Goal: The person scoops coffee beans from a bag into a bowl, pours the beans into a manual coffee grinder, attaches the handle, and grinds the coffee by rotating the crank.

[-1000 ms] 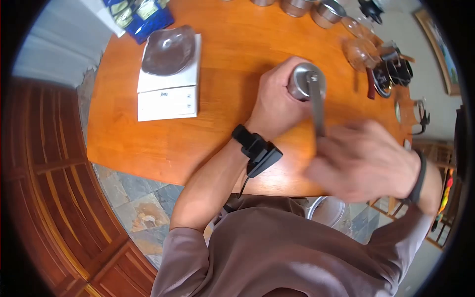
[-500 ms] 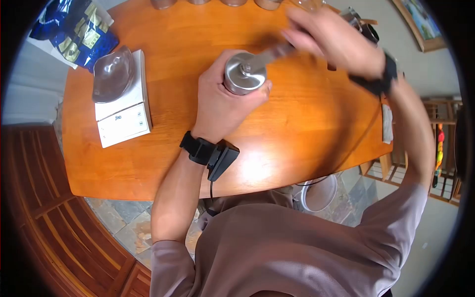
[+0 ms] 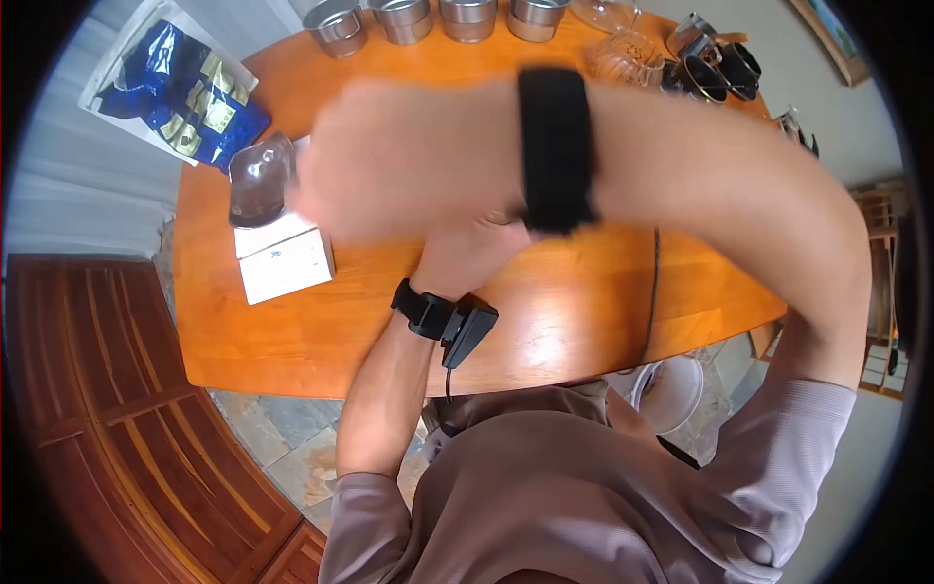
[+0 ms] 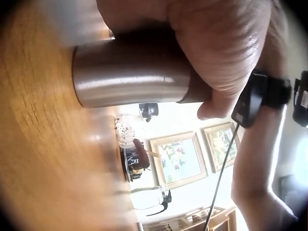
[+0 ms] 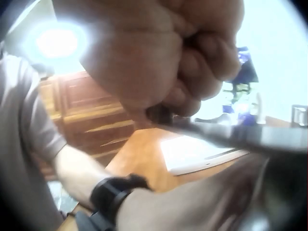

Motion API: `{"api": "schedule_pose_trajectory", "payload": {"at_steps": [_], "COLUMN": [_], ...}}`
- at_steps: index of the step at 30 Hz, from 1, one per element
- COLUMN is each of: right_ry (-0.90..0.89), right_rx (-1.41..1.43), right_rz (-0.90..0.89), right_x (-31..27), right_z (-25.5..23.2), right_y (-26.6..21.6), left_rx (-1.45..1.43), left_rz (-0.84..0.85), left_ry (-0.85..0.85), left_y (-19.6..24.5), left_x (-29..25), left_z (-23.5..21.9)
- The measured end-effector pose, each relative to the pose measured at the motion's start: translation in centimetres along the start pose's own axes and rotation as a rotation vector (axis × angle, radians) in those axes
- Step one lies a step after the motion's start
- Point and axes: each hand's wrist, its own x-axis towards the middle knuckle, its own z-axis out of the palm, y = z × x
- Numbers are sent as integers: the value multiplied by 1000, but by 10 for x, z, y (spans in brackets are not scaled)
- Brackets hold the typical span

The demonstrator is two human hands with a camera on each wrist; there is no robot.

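In the left wrist view my left hand (image 4: 226, 43) grips the upper part of a steel cylindrical grinder (image 4: 130, 77), whose base rests on the wooden table. The right wrist view has my right hand (image 5: 154, 62) with its fingers curled round the knob (image 5: 159, 114) of the grinder's flat metal crank (image 5: 240, 134). Seen from the head, my right hand (image 3: 379, 161) is blurred and passes above my left hand (image 3: 467, 258), hiding the grinder and crank.
Left on the table (image 3: 292, 350) are a white scale (image 3: 287, 265), a dark dish (image 3: 261, 185) and a blue bag (image 3: 185, 97). Several metal cups (image 3: 401, 19) line the back edge; glassware (image 3: 628, 60) and black cups (image 3: 702, 78) stand back right. A cable (image 3: 655, 292) crosses the right side.
My right hand has swung from near the body, round the right side, to the left above the grinder, turning the crank. My left hand keeps its grip. The head view has shifted.
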Motion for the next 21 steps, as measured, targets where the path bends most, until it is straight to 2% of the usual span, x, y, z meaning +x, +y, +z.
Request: {"api": "schedule_pose_trajectory", "payload": {"at_steps": [1,2,4,6,8,10,12,14,16,17,18,20,21], "right_ry": [-89,-181,-511,-802,-408,-426,-334,-395,-300,-276,-252,36,57], "right_rx": [-96,-191,60,70,-49,-76,41,106,226,223,221,271,177], "right_rz": [-35,-77,262,622,388,342,185,94,9,-8,-30,-56,-82], "right_x": [-5,-12,-31,-64,-135,-151,-145,-120,-90,-71,-53,-30,-20], "right_z": [-1,-9,-54,-82,-80,-99,-101,-101,-80,-68,-55,-18,-15], "right_y": [25,48,78,77,48,-7,-50,-80,-82,-78,-72,-46,-27], "left_rx": [-174,-191,-145,-174,-199,-146,-130,-99,-139,-261,-245,253,497], "left_rz": [-130,-69,6,-2,1,68,95,126,4,-74,-66,171,290], "left_ry": [80,95,98,125,164,152,141,87,129,95,81,173,217], "left_y": [-2,-2,0,3,2,-2,-4,0,11,5,-7,-42,-56], "left_x": [4,5,4,2,5,11,12,12,10,7,6,1,-1], "left_z": [4,5,3,-2,-6,-9,-4,3,9,13,14,11,10]}}
